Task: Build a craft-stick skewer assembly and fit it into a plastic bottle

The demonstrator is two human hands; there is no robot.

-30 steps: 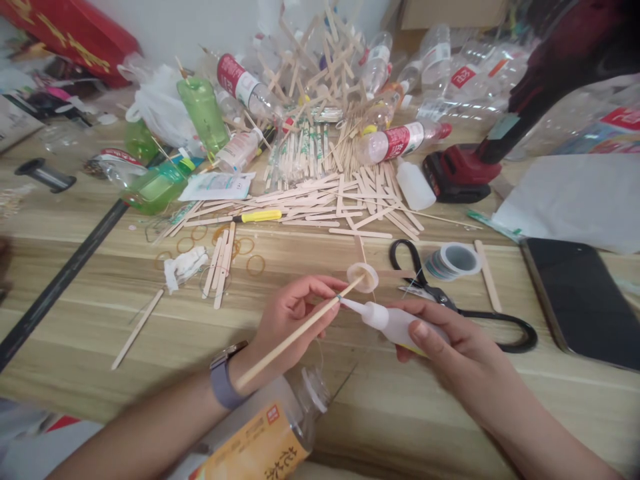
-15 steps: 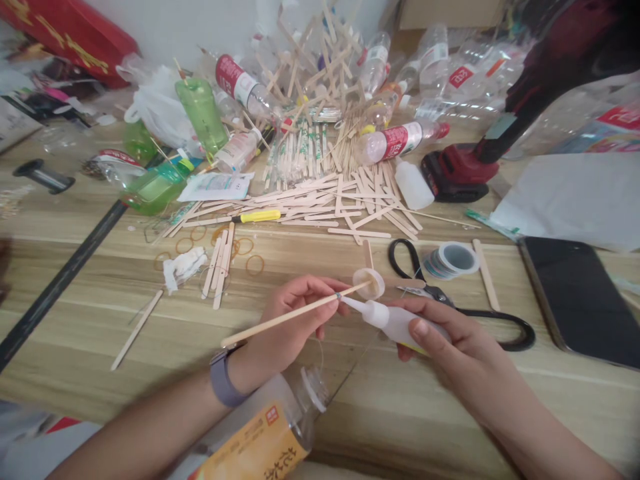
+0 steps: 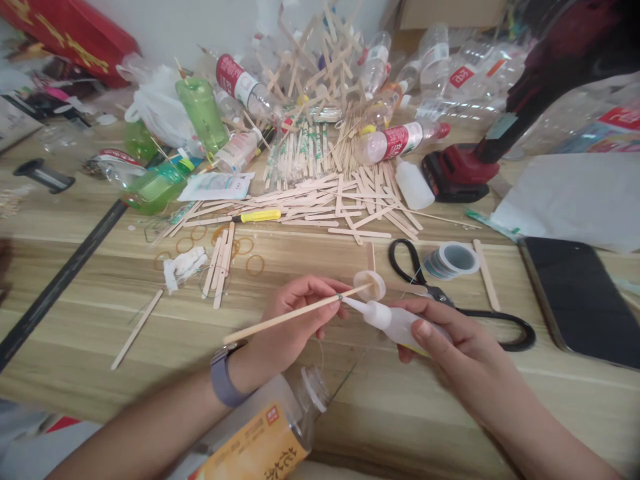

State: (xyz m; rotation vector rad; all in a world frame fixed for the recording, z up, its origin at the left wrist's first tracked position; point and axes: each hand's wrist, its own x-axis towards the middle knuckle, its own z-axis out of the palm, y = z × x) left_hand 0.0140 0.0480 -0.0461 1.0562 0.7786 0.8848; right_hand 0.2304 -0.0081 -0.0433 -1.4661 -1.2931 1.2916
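Observation:
My left hand (image 3: 303, 313) is closed on a thin wooden stick (image 3: 280, 323), which slants up to the right. A small round cap (image 3: 369, 287) sits at the stick's far end, and a blue-green spot shows on the stick by my fingertips. In my right hand (image 3: 440, 333) is a white glue bottle (image 3: 400, 323), its narrow nozzle pointing left and touching or nearly touching the stick at that spot. Below my left wrist lies a clear bottle with an orange label (image 3: 265, 443), and a thin thread runs near its neck.
Black scissors (image 3: 437, 293), a tape roll (image 3: 453, 259) and a phone (image 3: 580, 297) lie at the right. Farther back are piled wooden sticks (image 3: 320, 200), plastic bottles (image 3: 397, 141) and a red power tool (image 3: 460, 170). Rubber bands (image 3: 255, 265) and tissue (image 3: 185, 267) lie left.
The stick and cap have shifted very slightly to the right. Both hands keep almost the same place and the same grip.

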